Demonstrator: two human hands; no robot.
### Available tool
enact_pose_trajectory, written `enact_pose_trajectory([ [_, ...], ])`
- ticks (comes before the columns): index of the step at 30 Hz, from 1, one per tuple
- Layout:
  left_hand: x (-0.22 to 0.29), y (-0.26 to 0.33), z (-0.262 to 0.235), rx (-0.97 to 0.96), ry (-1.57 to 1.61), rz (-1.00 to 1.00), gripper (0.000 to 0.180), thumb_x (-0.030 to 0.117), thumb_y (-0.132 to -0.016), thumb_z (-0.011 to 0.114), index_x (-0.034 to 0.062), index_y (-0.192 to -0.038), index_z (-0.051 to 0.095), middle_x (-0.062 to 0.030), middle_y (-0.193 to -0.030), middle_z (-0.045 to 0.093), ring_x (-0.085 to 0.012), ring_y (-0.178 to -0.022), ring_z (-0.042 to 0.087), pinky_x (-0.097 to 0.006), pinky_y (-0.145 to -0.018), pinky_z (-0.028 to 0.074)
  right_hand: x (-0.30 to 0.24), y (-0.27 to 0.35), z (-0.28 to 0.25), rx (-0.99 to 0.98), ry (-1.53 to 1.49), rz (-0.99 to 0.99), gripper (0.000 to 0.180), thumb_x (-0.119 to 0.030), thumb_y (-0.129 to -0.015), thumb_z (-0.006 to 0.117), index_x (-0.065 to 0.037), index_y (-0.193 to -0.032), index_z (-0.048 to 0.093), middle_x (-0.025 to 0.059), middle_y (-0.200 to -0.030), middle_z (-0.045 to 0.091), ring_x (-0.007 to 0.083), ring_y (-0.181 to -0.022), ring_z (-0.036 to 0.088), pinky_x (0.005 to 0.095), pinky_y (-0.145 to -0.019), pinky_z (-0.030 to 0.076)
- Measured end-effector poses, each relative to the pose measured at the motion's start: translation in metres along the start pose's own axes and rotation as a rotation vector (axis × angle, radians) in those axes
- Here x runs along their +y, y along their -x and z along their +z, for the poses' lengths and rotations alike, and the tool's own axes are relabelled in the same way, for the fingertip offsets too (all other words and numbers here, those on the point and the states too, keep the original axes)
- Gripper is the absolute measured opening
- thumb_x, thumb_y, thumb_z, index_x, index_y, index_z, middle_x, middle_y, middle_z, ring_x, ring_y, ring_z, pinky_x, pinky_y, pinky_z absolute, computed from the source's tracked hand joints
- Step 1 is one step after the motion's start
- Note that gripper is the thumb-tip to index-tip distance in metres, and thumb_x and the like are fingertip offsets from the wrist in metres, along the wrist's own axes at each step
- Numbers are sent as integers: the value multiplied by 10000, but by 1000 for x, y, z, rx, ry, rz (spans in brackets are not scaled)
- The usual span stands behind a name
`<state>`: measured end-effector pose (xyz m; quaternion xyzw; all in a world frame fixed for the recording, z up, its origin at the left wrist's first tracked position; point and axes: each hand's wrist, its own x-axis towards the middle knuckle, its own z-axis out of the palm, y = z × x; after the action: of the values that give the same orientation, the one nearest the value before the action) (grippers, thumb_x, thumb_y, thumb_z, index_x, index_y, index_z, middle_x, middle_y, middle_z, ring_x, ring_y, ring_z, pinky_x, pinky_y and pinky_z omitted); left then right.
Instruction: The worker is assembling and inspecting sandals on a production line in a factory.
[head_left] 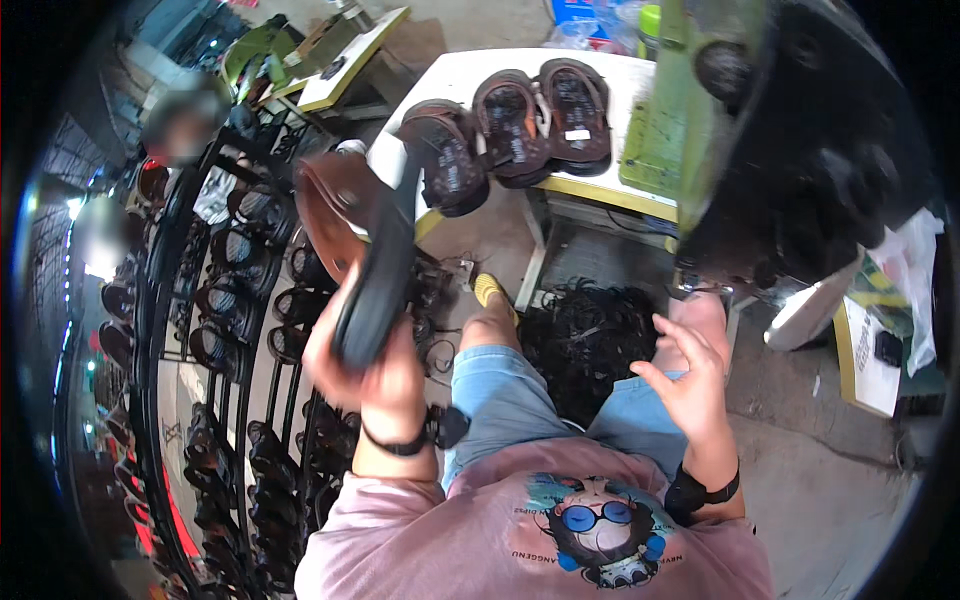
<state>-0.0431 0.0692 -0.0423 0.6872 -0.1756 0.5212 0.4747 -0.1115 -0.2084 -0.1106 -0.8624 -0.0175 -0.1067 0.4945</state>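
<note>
My left hand (385, 385) is closed round the heel end of a brown sandal (370, 270) with a thick black sole. The sandal stands tilted on its side, its brown strap to the left, in front of the rack. My right hand (690, 385) is raised over my right thigh, fingers apart, holding nothing. Ahead, several brown sandals stand in a row on the white table: one at the left (445, 155), one in the middle (515, 125) and one at the right (575, 115), which carries a small white label.
A black rack (240, 400) full of sandals stands close on my left. A green machine (650, 145) with a large dark part (800, 170) rises at the right of the white table (450, 75). Black trimmings (590, 335) lie heaped on the floor between my legs.
</note>
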Motion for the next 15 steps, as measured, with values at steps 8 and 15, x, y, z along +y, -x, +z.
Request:
enact_pose_trajectory([
  [8, -178, 1, -27, -829, -1088, -207, 414, 33, -721, 630, 31, -1133, 589, -131, -1194, 597, -294, -1160, 535, -494, -1027, 334, -15, -15, 24, -105, -109, -14, 437, -52, -710, 758, -11, -1118, 607, 129, -970, 645, 164, -764, 624, 267, -667, 503],
  [15, -170, 2, 45, -612, -757, 104, 316, 6, -566, 630, 112, -864, 625, -47, -820, 600, -273, -822, 568, -387, -783, 402, -31, -32, 51, -291, -327, -31, 328, -52, -758, 725, -17, -1069, 629, 110, -943, 659, 141, -758, 643, 255, -677, 501],
])
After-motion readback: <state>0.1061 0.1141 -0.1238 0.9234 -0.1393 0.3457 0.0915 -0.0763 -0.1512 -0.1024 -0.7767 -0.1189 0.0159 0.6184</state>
